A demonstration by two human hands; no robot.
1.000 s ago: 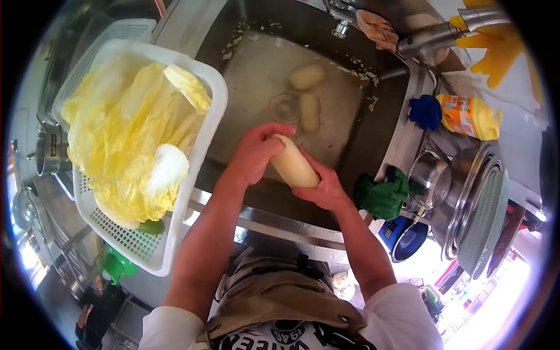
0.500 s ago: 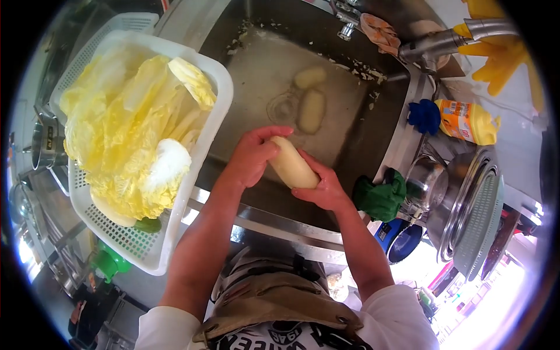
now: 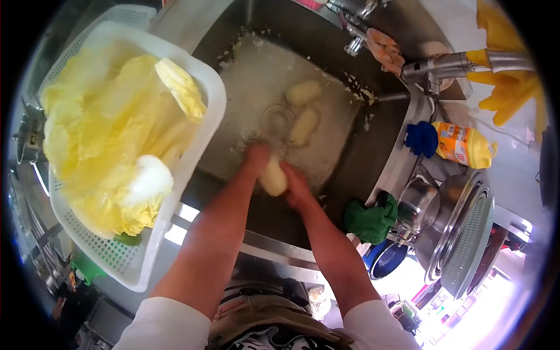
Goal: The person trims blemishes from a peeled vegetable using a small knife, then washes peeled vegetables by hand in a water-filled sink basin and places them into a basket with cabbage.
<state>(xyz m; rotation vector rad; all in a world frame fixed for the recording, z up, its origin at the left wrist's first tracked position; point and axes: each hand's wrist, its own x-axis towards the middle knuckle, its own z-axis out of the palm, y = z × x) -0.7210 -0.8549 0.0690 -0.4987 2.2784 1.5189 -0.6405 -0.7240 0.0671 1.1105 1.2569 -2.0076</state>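
Observation:
A pale, peeled oblong vegetable (image 3: pixel 272 178) is held low in the metal sink (image 3: pixel 373 134), between both hands. My left hand (image 3: pixel 256 156) is closed on its upper left side, partly blurred at the water. Along its right side lies my right hand (image 3: pixel 296 184), fingers wrapped round it. Two similar pale vegetables lie in the shallow water beyond the hands, one (image 3: pixel 304 92) farther off and one (image 3: pixel 304 126) nearer. Beside them is the round drain (image 3: pixel 278 121). The fingertips are partly hidden.
A white basket (image 3: pixel 217 93) of yellow cabbage leaves (image 3: pixel 105 134) stands left of the sink. Along the right edge are a green cloth (image 3: pixel 371 217), a blue cloth (image 3: pixel 421 139), a yellow bottle (image 3: pixel 464 144) and stacked metal bowls (image 3: pixel 452 219). A faucet (image 3: pixel 354 45) is at the back.
Both hands have moved down into the sink with the vegetable, slightly leftward. The nearer loose vegetable has turned to a slant. The view has shifted a little.

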